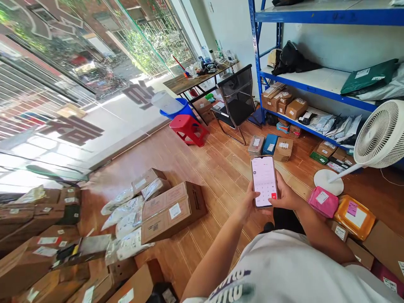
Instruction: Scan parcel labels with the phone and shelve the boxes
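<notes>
A smartphone [264, 179] with a lit, mostly white screen is held upright in front of my body. On its lower part shows a keypad with a red key at the right. My left hand [248, 204] is closed round the phone's lower left side, its thumb at the screen's edge. From the right, my right hand [285, 195] grips the other side, its thumb over the lower screen near the red key. The fingers behind the phone are mostly hidden.
Cardboard boxes [170, 210] and wrapped parcels cover the floor at left. A blue shelf rack [315, 90] with parcels stands right, near a white fan [375, 139]. Pink [322, 201] and orange parcels [355, 216] lie beside me. Ahead are a red stool [187, 128], a black chair [236, 101] and a desk [186, 84].
</notes>
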Motion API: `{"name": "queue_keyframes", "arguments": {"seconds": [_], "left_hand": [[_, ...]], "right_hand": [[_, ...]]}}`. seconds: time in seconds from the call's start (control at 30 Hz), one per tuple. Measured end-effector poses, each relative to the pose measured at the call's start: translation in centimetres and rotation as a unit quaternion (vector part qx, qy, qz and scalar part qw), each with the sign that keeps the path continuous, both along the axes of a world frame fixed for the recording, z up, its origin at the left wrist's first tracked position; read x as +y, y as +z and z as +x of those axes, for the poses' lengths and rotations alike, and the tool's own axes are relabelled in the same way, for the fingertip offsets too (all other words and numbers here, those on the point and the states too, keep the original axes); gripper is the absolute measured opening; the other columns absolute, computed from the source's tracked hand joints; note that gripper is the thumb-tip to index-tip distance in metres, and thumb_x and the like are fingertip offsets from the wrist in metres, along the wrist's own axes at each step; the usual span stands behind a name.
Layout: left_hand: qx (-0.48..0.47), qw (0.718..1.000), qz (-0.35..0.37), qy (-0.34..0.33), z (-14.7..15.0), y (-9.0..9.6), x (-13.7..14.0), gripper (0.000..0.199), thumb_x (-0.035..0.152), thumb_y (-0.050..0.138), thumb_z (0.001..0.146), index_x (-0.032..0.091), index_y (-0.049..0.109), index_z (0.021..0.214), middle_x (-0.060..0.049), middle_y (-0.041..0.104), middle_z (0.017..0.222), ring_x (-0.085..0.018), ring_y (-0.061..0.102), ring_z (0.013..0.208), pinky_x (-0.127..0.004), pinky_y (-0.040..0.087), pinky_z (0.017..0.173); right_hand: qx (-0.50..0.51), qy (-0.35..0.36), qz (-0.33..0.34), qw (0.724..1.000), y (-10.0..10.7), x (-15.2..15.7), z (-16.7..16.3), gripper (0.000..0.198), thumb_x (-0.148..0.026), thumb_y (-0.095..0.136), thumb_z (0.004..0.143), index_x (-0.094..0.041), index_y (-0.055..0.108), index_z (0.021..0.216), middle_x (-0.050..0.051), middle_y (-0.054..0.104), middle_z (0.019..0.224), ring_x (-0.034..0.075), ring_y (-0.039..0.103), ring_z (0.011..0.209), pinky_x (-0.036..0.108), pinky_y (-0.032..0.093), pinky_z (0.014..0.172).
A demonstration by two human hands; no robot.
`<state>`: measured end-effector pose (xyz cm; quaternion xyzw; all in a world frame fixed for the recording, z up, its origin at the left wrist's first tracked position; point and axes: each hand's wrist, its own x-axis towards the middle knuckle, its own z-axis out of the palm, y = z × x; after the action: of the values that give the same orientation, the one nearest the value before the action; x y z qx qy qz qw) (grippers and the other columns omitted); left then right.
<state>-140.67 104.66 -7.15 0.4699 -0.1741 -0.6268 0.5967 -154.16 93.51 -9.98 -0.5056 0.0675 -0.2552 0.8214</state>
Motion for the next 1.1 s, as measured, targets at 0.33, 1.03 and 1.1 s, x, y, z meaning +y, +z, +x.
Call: {"name": "queue_keyframes", "arguments": {"seconds": [0.33, 1.03, 1.1], "left_hand": [[0.044, 0.996, -0.004, -0.079, 7.2, -0.1, -8.6, 0.112, 0.012, 0.062, 0.068, 0.041, 0.007, 0.161, -0.008, 0.063, 0.136, -0.031, 0.071, 0.101, -0.036, 0.065, 0.063], [0.133, 0.975, 0.032, -0.176, 23.6, -5.0, -40.5, 0.091, 0.017, 0.059, 0.068, 0.042, 0.034, 0.153, -0.004, 0.046, 0.155, -0.029, 0.066, 0.114, -0.044, 0.063, 0.083], [0.147, 0.966, 0.057, -0.205, 24.4, -6.8, -41.8, 0.089, 0.019, 0.059, 0.069, 0.039, 0.036, 0.152, -0.006, 0.054, 0.147, -0.029, 0.066, 0.112, -0.043, 0.062, 0.083]], "right_hand": [[0.022, -0.07, 0.067, 0.995, -0.8, -8.1, 6.4, 0.066, -0.022, 0.068, 0.073, -0.031, 0.055, 0.138, 0.003, 0.067, 0.136, 0.028, 0.064, 0.123, 0.049, 0.048, 0.108], [0.095, -0.181, 0.123, 0.971, -4.0, -38.0, 21.0, 0.061, -0.019, 0.086, 0.065, -0.031, 0.061, 0.119, 0.001, 0.075, 0.113, 0.023, 0.07, 0.104, 0.035, 0.056, 0.09], [0.083, -0.162, 0.141, 0.973, -6.1, -38.3, 21.0, 0.072, -0.016, 0.088, 0.06, -0.031, 0.058, 0.125, 0.002, 0.074, 0.118, 0.023, 0.069, 0.107, 0.035, 0.056, 0.089]]}}
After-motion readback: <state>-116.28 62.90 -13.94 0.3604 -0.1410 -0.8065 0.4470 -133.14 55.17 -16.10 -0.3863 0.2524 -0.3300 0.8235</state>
